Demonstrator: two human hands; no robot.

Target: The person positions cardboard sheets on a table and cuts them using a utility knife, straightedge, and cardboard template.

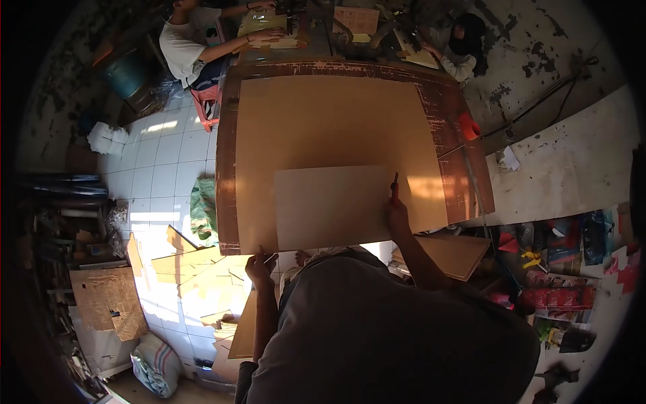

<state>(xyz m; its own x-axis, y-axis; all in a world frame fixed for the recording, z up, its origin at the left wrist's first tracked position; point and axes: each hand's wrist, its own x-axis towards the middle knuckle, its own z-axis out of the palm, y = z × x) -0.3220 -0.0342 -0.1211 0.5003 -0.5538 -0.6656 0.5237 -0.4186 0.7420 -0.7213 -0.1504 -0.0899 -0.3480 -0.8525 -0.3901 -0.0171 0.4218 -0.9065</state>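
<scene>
A large brown cardboard sheet [323, 121] lies flat on the wooden table. On its front part rests a smaller, paler rectangular board [330, 205], its near edge close to the table's front. My right hand [398, 219] is closed around a red utility knife [394, 190] beside the small board's right edge, with the tip pointing away from me. My left hand [260, 268] is at the front edge of the large sheet, left of the small board, its fingers closed. What it grips is too small and dark to make out.
Two people sit beyond the wooden table [227, 155]. A red object [469, 126] is at its right edge. Cardboard offcuts [195, 266] litter the tiled floor at left, near a green cloth [203, 210]. More cardboard sheets [454, 254] lie low at right, beside assorted packets.
</scene>
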